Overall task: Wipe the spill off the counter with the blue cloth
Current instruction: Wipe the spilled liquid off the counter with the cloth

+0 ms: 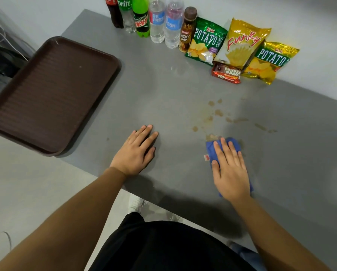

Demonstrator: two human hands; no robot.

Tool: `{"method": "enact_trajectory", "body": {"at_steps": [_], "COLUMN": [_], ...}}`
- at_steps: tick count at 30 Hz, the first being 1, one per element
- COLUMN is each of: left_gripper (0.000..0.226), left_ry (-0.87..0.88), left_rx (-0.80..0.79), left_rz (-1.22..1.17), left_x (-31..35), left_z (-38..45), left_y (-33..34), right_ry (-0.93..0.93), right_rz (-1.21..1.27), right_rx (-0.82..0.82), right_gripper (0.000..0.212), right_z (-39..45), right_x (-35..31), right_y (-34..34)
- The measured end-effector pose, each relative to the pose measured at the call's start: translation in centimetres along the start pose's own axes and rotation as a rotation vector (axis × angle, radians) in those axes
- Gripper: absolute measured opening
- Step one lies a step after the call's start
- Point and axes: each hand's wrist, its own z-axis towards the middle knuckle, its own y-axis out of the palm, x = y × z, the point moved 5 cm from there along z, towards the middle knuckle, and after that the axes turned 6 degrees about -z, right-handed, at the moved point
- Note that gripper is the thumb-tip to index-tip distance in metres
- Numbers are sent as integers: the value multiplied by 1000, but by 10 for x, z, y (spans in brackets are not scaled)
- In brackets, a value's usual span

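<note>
A brownish spill point(218, 112) lies in scattered drops and smears on the grey counter point(163, 98), right of centre. The blue cloth point(212, 148) is bunched flat on the counter at the spill's near edge. My right hand point(229, 169) presses down on the cloth with fingers spread, covering most of it; a small tag sticks out on the cloth's left. My left hand point(137, 151) rests flat on the bare counter to the left, fingers apart, holding nothing.
A dark brown tray point(13, 122) overhangs the counter's left end. Several drink bottles point(157, 22) and snack bags point(239, 44) line the back wall, with a fudge bar point(227, 73) in front of them. The counter's near edge runs diagonally below my hands.
</note>
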Motion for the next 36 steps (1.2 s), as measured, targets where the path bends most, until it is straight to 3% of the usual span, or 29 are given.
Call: {"method": "enact_trajectory", "body": {"at_steps": [5, 10, 15, 19, 27, 36], "left_gripper": [54, 56, 58, 58, 56, 56], "left_ry": [-16, -26, -34, -38, -31, -31], "left_rx": [7, -14, -40, -44, -47, -40], "left_rz": [10, 15, 27, 28, 11, 10], "left_x": [1, 0, -2, -3, -1, -3], "left_z": [0, 0, 0, 0, 0, 0], "left_y": [0, 1, 3, 3, 1, 3], "right_ry": [12, -44, -199, -216, -67, 117], "right_rz": [-8, -24, -17, 0, 8, -25], "right_rx": [29, 15, -42, -60, 32, 26], "right_gripper": [59, 63, 64, 61, 60, 62], "right_z": [-40, -55, -13, 38, 84, 37], "right_x": [3, -40, -96, -111, -58, -23], "right_y": [4, 8, 6, 2, -6, 0]}}
